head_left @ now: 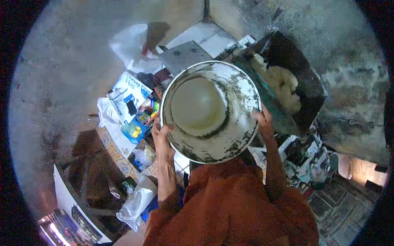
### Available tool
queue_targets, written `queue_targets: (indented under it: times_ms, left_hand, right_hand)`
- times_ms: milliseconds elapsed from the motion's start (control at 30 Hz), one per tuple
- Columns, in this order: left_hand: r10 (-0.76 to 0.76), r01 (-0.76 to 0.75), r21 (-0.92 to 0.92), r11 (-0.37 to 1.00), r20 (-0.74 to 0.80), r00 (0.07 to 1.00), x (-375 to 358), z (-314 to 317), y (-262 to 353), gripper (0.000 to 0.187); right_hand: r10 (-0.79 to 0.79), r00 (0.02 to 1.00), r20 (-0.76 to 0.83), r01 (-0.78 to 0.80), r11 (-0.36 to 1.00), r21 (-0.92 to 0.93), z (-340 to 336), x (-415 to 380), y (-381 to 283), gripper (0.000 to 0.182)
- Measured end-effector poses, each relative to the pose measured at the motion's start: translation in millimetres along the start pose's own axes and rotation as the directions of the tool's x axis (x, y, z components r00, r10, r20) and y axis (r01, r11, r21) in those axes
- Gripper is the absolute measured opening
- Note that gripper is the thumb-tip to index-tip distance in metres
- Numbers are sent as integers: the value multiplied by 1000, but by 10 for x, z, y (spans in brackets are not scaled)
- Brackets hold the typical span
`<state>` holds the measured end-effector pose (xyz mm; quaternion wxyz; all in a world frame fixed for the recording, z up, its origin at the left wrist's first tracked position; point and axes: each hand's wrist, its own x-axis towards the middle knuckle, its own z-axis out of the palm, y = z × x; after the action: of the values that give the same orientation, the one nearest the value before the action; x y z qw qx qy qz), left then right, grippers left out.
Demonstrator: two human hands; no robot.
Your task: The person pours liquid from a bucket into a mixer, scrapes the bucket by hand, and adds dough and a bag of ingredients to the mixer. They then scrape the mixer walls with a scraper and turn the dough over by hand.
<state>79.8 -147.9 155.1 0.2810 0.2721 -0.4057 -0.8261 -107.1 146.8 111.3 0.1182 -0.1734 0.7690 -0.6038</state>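
Observation:
I hold a large round metal bowl (210,110) up in front of me, its pale inside facing me and its rim streaked black. My left hand (161,137) grips the rim at the lower left. At the right edge of the rim is my right hand (264,119), fingers curled over it. Both arms wear rust-orange sleeves (230,205). Behind the bowl, to the right, stands a dark boxy container (299,82) with pale dough-like lumps (283,84) in it.
White plastic bags (133,47) and printed packets (129,98) lie on the floor at left, with small colourful items (137,127). A grey slab (184,55) lies behind the bowl. A dark wooden stand (88,172) is at lower left, clutter (308,158) at right.

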Motion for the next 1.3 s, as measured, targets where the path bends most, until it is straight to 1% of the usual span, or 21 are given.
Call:
queue_targets:
  times_ms: [33, 133, 200, 267, 300, 333, 400, 467, 567, 633, 667, 700, 733, 767, 800, 833, 900, 933, 1000, 1100, 1300]
  left_hand:
    - [39, -42, -75, 996, -31, 999, -139, -34, 1, 46]
    - [79, -85, -50, 995, -107, 991, -486, 27, 136, 40]
    - [61, -76, -76, 994, -175, 983, -735, 169, 287, 34]
    - [204, -208, 2, 978, -207, 957, -900, 114, 350, 32]
    - [206, -179, 147, 973, -199, 958, -968, 24, 414, 28]
    - [243, -231, 79, 970, -226, 943, -961, -26, 398, 29]
    - [252, -242, 73, 968, -205, 946, -1097, -108, 465, 30]
    - [261, -254, 58, 965, -189, 947, -1232, -146, 543, 31]
    - [281, -263, 124, 957, -166, 945, -1379, -143, 658, 33]
    - [413, -402, 148, 904, -59, 909, -1380, -331, 531, 47]
    - [407, -398, 133, 908, -53, 912, -1451, -426, 564, 47]
    - [361, -316, 314, 895, -95, 928, -1473, -501, 594, 49]
    - [324, -221, 482, 848, -141, 936, -1453, -540, 623, 52]
    - [287, -266, 280, 922, -36, 957, -1473, -444, 766, 57]
    - [304, -269, 416, 869, -19, 953, -1293, -421, 713, 58]
    - [300, -245, 473, 846, -44, 953, -1336, -426, 769, 56]
    - [339, -244, 528, 813, -90, 937, -1347, -428, 775, 49]
    - [383, -273, 526, 805, -110, 917, -1287, -404, 757, 45]
    - [364, -328, 362, 872, -33, 931, -1325, -339, 854, 43]
    - [466, -410, 440, 799, -22, 885, -1338, -431, 826, 47]
    - [486, -458, 444, 770, 57, 872, -1474, -225, 966, 49]
  right_hand:
    - [-17, 997, -79, 15, 999, -32, 32, -44, 83, 42]
    - [-7, 992, -126, -15, 985, -169, 0, -85, -174, 43]
    - [-156, 983, -97, 142, 980, -139, 60, -158, -441, 46]
    - [67, 995, -80, -73, 995, -73, 92, -240, -504, 44]
    - [-2, 1000, 29, 5, 991, -135, 79, -300, -569, 40]
    - [11, 1000, 29, -7, 991, -131, 194, -339, -656, 40]
    - [-465, 869, -168, 270, 732, -626, 294, -512, -956, 37]
    - [-502, 837, -219, 280, 736, -616, 329, -735, -1209, 32]
    - [-338, 931, -138, 291, 915, -278, 613, -891, -1424, 26]
    - [-272, 959, 77, 271, 808, -522, 887, -750, -1725, 23]
    - [-259, 954, 148, 298, 865, -404, 1123, -666, -1675, 25]
    - [-166, 940, 299, 313, 770, -556, 1291, -449, -1543, 27]
    - [85, 929, 362, 272, 508, -817, 1516, -320, -1764, 29]
    - [154, 865, 478, 427, 272, -862, 1626, -5, -1289, 33]
    - [-44, 980, 192, 146, 814, -562, 2048, 338, -486, 25]
    - [-5, 982, -188, 19, 997, 75, 2404, 438, -71, 18]
    - [132, 991, 30, -89, 796, -598, 2386, 773, -15, 18]
    - [196, 978, 71, -79, 665, -743, 2467, 823, 31, 18]
    - [271, 960, 76, -83, 530, -844, 2533, 835, 185, 18]
    - [341, 938, 59, -105, 444, -890, 2666, 752, 377, 19]
    - [402, 897, 181, -8, 425, -905, 2817, 720, 478, 19]
